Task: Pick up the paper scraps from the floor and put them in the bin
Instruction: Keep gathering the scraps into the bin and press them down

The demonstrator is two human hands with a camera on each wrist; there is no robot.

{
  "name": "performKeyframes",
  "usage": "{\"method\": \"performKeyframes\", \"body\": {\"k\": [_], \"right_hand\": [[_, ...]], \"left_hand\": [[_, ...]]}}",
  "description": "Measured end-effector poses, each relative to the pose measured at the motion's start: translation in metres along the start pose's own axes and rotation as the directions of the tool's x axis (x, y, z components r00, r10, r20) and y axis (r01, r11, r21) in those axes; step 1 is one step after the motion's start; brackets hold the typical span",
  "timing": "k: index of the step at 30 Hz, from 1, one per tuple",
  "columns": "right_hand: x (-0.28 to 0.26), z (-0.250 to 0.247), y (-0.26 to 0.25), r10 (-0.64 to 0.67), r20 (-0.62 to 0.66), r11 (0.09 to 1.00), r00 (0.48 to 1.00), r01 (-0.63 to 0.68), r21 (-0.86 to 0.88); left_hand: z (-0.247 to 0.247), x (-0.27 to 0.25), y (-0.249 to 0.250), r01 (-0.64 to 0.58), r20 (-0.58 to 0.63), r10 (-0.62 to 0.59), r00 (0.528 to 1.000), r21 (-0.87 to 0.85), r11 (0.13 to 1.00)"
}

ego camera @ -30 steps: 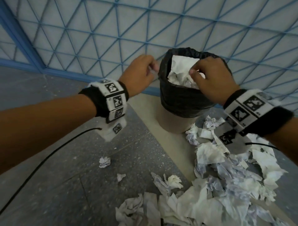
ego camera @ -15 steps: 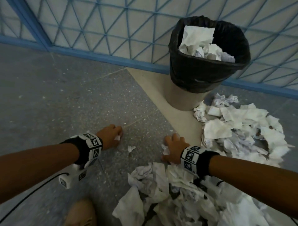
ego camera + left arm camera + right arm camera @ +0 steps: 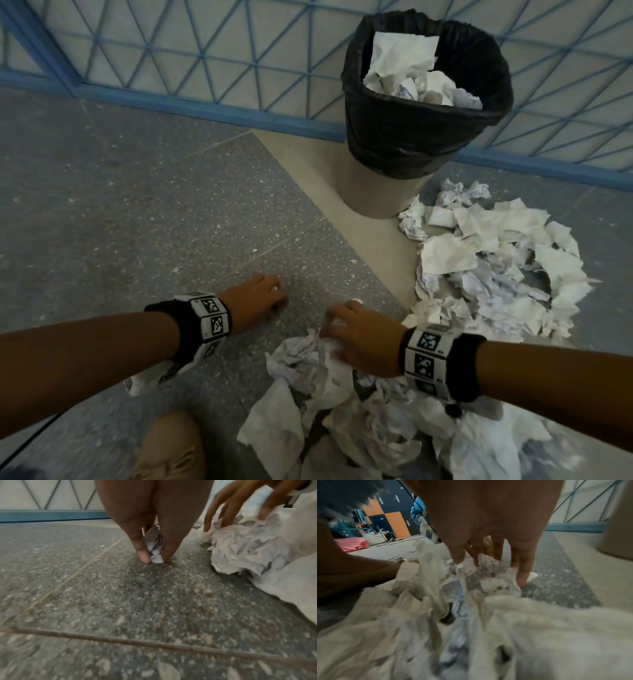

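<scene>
A: Where are the hands?
B: The left hand (image 3: 255, 301) is down on the floor (image 3: 137, 219), thumb and finger pinching a small scrap (image 3: 155, 550). The right hand (image 3: 359, 337) has its fingers (image 3: 523, 569) spread and curling into the crumpled paper pile (image 3: 308, 363).
A: And the bin?
B: The bin (image 3: 418, 137), at one o'clock, is nearly full, more scraps (image 3: 493, 270) lying at its foot.

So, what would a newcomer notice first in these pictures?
First the heap of crumpled paper scraps on the floor, right of the black-lined bin that is already stuffed with paper. Then the two hands low at the floor: the left hand pinches a small scrap, the right hand reaches into the pile.
</scene>
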State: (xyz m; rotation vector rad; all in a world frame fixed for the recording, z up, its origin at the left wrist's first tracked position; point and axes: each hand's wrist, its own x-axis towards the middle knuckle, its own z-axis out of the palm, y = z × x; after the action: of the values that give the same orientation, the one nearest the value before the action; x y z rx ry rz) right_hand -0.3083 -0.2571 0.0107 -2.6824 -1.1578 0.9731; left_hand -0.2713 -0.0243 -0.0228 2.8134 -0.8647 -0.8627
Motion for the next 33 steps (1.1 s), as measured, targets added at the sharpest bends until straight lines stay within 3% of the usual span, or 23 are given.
{"method": "performKeyframes", "body": {"k": [4, 6, 11, 13, 16, 18, 21, 27, 33], "right_hand": [[0.001, 0.027, -0.007, 0.067, 0.141, 0.989, 0.988, -0.047, -0.138], [0.009, 0.032, -0.006, 0.064, 0.103, 0.988, 0.993, -0.048, -0.146], [0.019, 0.015, 0.011, 0.123, -0.068, 0.989, 0.99, -0.117, 0.088], [0.019, 0.008, 0.02, 0.155, -0.122, 0.979, 0.98, -0.136, 0.155], [0.017, 0.006, 0.03, 0.184, -0.161, 0.964, 0.97, -0.146, 0.224], [0.016, 0.008, 0.035, 0.204, -0.176, 0.952, 0.963, -0.153, 0.267], [0.015, 0.01, 0.037, 0.229, -0.142, 0.934, 0.963, -0.176, 0.31], [0.014, 0.001, 0.036, 0.26, -0.052, 0.86, 0.964, -0.206, 0.466], [0.01, -0.009, 0.028, 0.155, -0.08, 0.813, 0.985, -0.081, 0.577]], "left_hand": [[-0.006, 0.003, 0.004, 0.021, -0.041, -0.029, 0.999, -0.186, 0.982], [-0.013, 0.002, 0.011, 0.03, -0.084, -0.06, 0.995, -0.318, 0.948], [-0.02, -0.003, 0.037, 0.038, -0.143, -0.123, 0.982, -0.489, 0.871], [-0.014, -0.006, 0.049, 0.036, -0.076, -0.085, 0.994, -0.496, 0.867], [0.003, -0.01, 0.059, 0.011, 0.067, 0.01, 0.998, -0.304, 0.953], [0.014, -0.009, 0.06, -0.038, 0.085, 0.054, 0.995, -0.179, 0.983], [0.018, -0.002, 0.061, -0.088, 0.051, 0.095, 0.994, -0.12, 0.989], [0.004, 0.012, 0.067, 0.007, 0.019, 0.002, 1.0, -0.439, 0.899], [0.007, 0.023, 0.076, 0.012, 0.016, -0.002, 1.0, -0.625, 0.781]]}}
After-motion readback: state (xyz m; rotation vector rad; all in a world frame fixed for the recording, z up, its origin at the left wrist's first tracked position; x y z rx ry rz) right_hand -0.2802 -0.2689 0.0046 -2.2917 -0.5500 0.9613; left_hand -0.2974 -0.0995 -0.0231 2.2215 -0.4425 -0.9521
